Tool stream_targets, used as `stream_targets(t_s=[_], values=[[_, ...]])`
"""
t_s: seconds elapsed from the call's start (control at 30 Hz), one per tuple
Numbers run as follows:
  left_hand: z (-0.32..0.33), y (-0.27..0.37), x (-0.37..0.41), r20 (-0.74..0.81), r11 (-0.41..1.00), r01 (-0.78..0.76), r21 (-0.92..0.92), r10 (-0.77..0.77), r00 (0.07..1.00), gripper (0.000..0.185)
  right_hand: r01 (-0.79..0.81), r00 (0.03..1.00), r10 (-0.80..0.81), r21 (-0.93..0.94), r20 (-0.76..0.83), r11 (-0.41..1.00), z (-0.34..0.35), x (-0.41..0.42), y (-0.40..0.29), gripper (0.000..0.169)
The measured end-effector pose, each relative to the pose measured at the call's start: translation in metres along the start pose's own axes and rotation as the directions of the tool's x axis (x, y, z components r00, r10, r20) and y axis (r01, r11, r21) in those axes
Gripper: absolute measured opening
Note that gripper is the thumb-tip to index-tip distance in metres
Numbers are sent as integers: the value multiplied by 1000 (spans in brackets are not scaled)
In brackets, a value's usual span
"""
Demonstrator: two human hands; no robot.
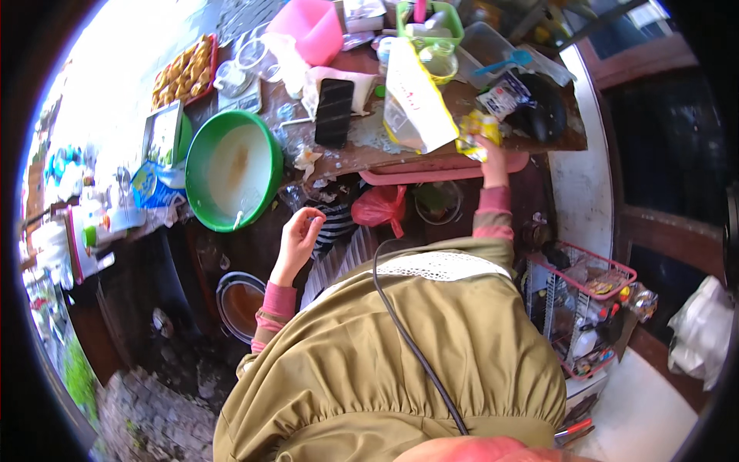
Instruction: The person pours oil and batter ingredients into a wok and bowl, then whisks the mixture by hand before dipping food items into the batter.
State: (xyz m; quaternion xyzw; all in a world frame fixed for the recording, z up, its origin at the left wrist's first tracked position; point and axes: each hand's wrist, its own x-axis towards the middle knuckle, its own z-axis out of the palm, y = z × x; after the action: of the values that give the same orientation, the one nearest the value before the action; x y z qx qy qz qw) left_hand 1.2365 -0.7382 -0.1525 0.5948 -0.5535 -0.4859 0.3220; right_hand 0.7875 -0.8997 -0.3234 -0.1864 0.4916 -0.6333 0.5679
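My right hand (491, 155) grips a crumpled yellow packet (478, 126) at the front edge of the wooden table (369, 130). Left of that packet leans a large white and yellow plastic pouch (417, 101) that bears writing. A black phone (334, 112) lies farther left, partly on a white plastic bag. My left hand (301, 237) hovers in front of the table, fingers curled loosely and nothing visible in them. Just beyond it stands a green basin (277, 156) with pale, cloudy liquid and a brown patch inside.
A red tray of browned fried pieces (183, 72) sits at the back left. At the right are a black pan (545, 112) and a blue spoon (505, 62). Below the table hang a pink tray (381, 174) and a red plastic bag (378, 207). A wire rack (577, 306) stands at my right.
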Motion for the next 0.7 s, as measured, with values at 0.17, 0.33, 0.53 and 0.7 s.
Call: stream_targets(t_s=[0.17, 0.33, 0.53, 0.7], values=[[-7, -13, -20, -35, 999, -38, -31, 37, 999, 11, -227, 965, 249, 215, -79, 950, -69, -36, -13, 39], [-28, -46, -47, -17, 997, 28, -69, -29, 999, 12, -361, 929, 366, 83, -49, 929, -63, -101, 30, 40], [-62, -77, -106, -85, 988, 117, -101, -126, 988, 11, -608, 783, 620, 155, -48, 779, -33, -167, 158, 38], [-95, -97, -151, -159, 984, 172, -44, -176, 971, 10, -707, 701, 712, 103, -28, 700, 16, -209, 230, 42]])
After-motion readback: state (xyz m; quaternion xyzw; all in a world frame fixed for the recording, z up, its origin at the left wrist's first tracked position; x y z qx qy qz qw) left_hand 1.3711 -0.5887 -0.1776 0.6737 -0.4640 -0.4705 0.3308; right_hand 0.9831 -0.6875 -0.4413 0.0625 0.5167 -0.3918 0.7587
